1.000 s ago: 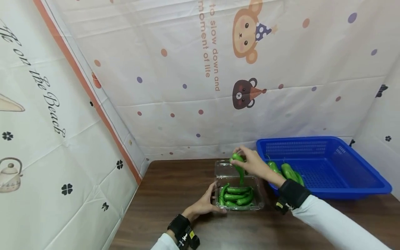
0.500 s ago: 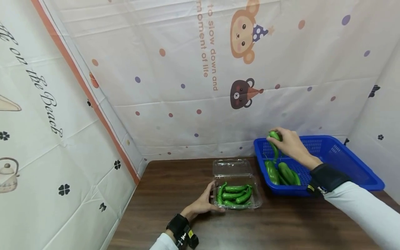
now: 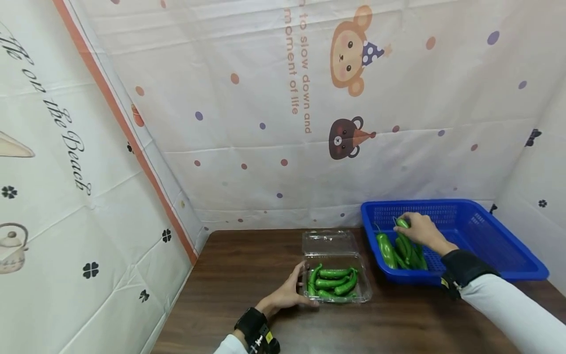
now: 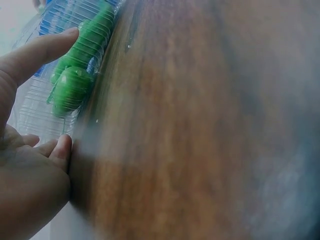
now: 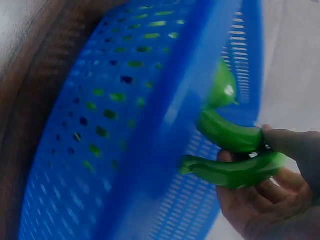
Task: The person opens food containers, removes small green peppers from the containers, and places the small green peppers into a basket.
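A green pepper [image 3: 401,223] is being pinched by the right hand [image 3: 422,231] inside the blue basket [image 3: 495,246], right on top of the other peppers [image 3: 393,250] piled at the basket's 9 o'clock side. In the blurry wrist view it looks like two peppers might be getting gripped, hard to say. The clear clamshell box [image 3: 336,280] of peppers is being steadied by the left hand [image 3: 287,295] at its 9 o'clock edge, fingers relaxed and pressed against the plastic. All of it is being done on a dark wooden table [image 3: 247,265].
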The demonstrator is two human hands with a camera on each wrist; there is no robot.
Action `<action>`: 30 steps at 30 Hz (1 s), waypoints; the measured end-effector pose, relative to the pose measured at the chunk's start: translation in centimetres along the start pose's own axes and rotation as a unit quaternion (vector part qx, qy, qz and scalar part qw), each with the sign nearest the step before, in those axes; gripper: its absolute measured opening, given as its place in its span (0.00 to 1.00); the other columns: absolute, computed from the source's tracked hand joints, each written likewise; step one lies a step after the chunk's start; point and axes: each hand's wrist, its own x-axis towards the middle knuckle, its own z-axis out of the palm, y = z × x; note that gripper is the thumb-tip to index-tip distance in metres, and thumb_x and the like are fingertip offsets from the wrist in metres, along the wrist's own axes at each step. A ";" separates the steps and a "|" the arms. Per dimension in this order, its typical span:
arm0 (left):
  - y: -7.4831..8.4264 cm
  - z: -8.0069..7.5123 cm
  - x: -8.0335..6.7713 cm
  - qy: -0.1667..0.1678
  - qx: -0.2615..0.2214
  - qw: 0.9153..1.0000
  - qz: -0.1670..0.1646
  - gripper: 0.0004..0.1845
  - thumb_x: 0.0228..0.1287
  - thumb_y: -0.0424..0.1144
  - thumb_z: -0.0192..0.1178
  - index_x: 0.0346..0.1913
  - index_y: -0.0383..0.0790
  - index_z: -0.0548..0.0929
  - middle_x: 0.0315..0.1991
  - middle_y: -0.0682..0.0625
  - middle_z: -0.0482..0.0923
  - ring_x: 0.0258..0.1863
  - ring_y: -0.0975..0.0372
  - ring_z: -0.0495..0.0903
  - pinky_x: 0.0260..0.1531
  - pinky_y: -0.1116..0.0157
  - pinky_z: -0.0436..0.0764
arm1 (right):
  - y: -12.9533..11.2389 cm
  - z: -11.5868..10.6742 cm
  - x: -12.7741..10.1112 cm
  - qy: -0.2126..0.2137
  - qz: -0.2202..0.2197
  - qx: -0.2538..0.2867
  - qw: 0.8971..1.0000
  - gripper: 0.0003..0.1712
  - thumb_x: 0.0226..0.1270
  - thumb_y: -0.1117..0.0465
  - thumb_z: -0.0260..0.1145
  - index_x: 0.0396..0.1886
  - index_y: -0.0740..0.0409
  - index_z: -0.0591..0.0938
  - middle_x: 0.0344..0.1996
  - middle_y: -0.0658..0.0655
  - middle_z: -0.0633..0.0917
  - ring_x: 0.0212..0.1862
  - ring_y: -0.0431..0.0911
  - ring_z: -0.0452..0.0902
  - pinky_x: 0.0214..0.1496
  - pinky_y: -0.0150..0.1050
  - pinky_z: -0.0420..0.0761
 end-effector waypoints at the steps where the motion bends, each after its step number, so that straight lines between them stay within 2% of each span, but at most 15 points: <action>1: -0.1 0.1 -0.1 -0.002 0.000 1.000 -0.002 0.63 0.54 0.38 0.79 0.83 0.55 0.44 0.82 0.42 0.47 0.71 0.41 0.64 0.66 0.41 0.72 | 0.2 0.3 -0.1 -0.012 0.007 0.000 1.000 0.24 0.72 0.64 0.65 0.54 0.85 0.76 0.38 0.77 0.84 0.26 0.48 0.80 0.28 0.42 0.76; 3: -0.1 0.3 -0.3 -0.003 -0.001 1.000 -0.007 0.63 0.54 0.38 0.79 0.83 0.56 0.44 0.82 0.42 0.48 0.71 0.42 0.65 0.67 0.42 0.71 | 0.6 0.8 -0.2 -0.034 0.022 0.001 0.999 0.24 0.71 0.64 0.64 0.54 0.85 0.76 0.42 0.80 0.83 0.27 0.49 0.81 0.28 0.42 0.77; 6: -0.1 0.4 -0.3 0.002 0.003 1.000 -0.006 0.62 0.54 0.38 0.79 0.83 0.57 0.45 0.81 0.43 0.49 0.70 0.44 0.66 0.67 0.43 0.71 | 1.1 1.3 -0.3 -0.065 0.034 0.007 0.997 0.24 0.71 0.64 0.64 0.54 0.84 0.76 0.43 0.80 0.83 0.22 0.45 0.76 0.25 0.40 0.74; 10: -0.1 0.1 0.0 0.005 0.001 1.000 -0.003 0.62 0.53 0.38 0.80 0.83 0.57 0.46 0.81 0.43 0.50 0.69 0.44 0.66 0.66 0.43 0.71 | 2.0 2.0 -0.1 -0.111 0.040 0.026 0.993 0.23 0.71 0.64 0.64 0.54 0.83 0.78 0.30 0.68 0.87 0.15 0.39 0.64 0.21 0.36 0.69; 13: 0.0 -0.1 0.2 0.003 -0.001 1.000 -0.002 0.63 0.52 0.39 0.80 0.83 0.56 0.46 0.81 0.43 0.49 0.69 0.44 0.66 0.65 0.43 0.72 | 2.3 2.3 0.2 -0.141 0.052 0.039 0.988 0.24 0.71 0.63 0.64 0.54 0.82 0.77 0.23 0.57 0.84 0.14 0.37 0.62 0.21 0.34 0.70; 14: 0.0 -0.3 0.3 0.003 -0.003 1.000 -0.004 0.63 0.53 0.39 0.80 0.83 0.57 0.46 0.81 0.43 0.49 0.70 0.44 0.65 0.66 0.43 0.72 | 2.3 2.2 0.3 -0.144 0.054 0.040 0.987 0.25 0.71 0.63 0.64 0.55 0.83 0.76 0.23 0.56 0.84 0.15 0.38 0.63 0.21 0.35 0.70; 17: 0.1 -0.4 0.5 0.005 -0.004 1.000 -0.001 0.63 0.53 0.39 0.80 0.83 0.58 0.46 0.81 0.43 0.49 0.70 0.43 0.65 0.66 0.43 0.72 | 1.9 1.7 0.5 -0.134 0.051 0.025 0.989 0.25 0.72 0.63 0.63 0.56 0.83 0.75 0.28 0.64 0.85 0.19 0.42 0.69 0.24 0.38 0.71; 20: 0.2 -0.4 0.6 0.007 -0.002 1.000 -0.002 0.62 0.53 0.40 0.80 0.83 0.58 0.46 0.81 0.43 0.49 0.71 0.43 0.65 0.66 0.43 0.72 | 0.7 0.8 0.7 -0.104 0.035 -0.004 0.994 0.23 0.72 0.62 0.63 0.56 0.81 0.77 0.39 0.74 0.85 0.28 0.51 0.80 0.28 0.43 0.77; 23: 0.2 -0.4 0.6 0.005 -0.005 1.000 -0.006 0.63 0.53 0.40 0.80 0.83 0.59 0.46 0.82 0.43 0.48 0.71 0.43 0.64 0.66 0.43 0.72 | -1.3 0.2 0.7 -0.069 0.023 -0.013 0.997 0.21 0.73 0.62 0.63 0.56 0.77 0.79 0.44 0.76 0.85 0.35 0.56 0.85 0.30 0.45 0.80; 27: 0.2 -0.4 0.5 -0.004 -0.014 1.000 -0.010 0.62 0.55 0.39 0.79 0.83 0.60 0.44 0.82 0.43 0.46 0.72 0.43 0.63 0.68 0.42 0.70 | -5.3 -0.3 0.8 -0.023 -0.015 0.006 1.000 0.20 0.73 0.62 0.63 0.56 0.73 0.80 0.40 0.71 0.87 0.28 0.49 0.83 0.24 0.41 0.76; 30: 0.1 -0.4 0.4 -0.007 -0.012 1.000 -0.010 0.62 0.55 0.39 0.79 0.83 0.60 0.44 0.83 0.43 0.45 0.73 0.42 0.63 0.68 0.42 0.69 | -8.5 0.0 0.8 -0.003 -0.047 0.012 0.999 0.18 0.73 0.62 0.64 0.56 0.70 0.82 0.39 0.68 0.88 0.24 0.43 0.79 0.21 0.37 0.71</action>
